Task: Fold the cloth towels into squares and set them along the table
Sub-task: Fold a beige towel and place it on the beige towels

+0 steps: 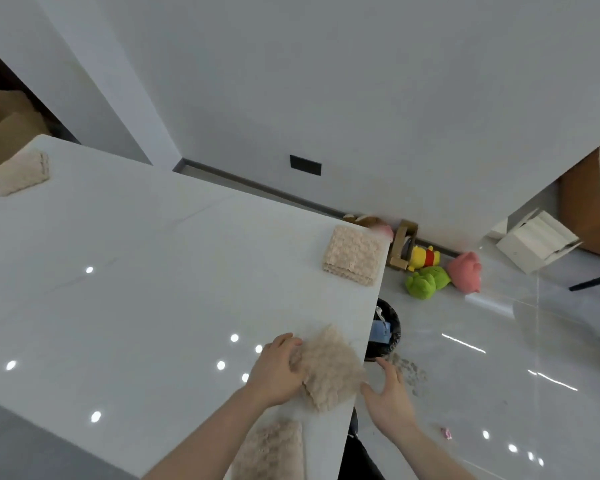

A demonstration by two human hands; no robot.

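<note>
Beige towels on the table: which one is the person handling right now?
The folded towel at the table's right edge, with the left hand on it. The corner towel, the far-left towel and the bottom-edge towel lie untouched.

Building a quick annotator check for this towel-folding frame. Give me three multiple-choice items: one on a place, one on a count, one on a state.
1. Where does the towel under the hands lie?
A. near the table's right edge
B. on the floor
C. at the table's far left corner

2. How many plush toys lie on the floor by the wall?
A. one
B. three
C. five

3. What is the right hand doing?
A. gripping a toy
B. pinching the towel
C. open beside the towel, holding nothing

Key:
1 A: the towel sits by the right edge of the table, the left hand holding it.
2 B: a yellow toy, a green toy and a pink toy show.
3 C: the right hand has spread fingers off the table edge.
</note>
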